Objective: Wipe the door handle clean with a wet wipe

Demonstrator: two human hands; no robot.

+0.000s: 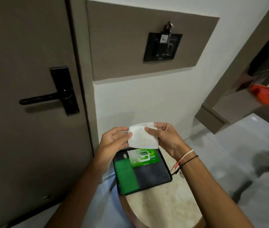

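Off to the left, the black door handle (45,97) juts from the closed door (23,46), untouched. Nearer the middle, the left hand (114,139) and right hand (165,139) each pinch an edge of the wet wipe (142,137), seemingly spreading it flat for wiping. Beneath, the green wipe pack (144,157) lies on a dark tray (166,171) on the table (171,204), within easy reach.

Dim indoor light, brightest on the white wall (147,99), soft shadows, wide-angle bending at edges, orange object (268,96) motion-blurred
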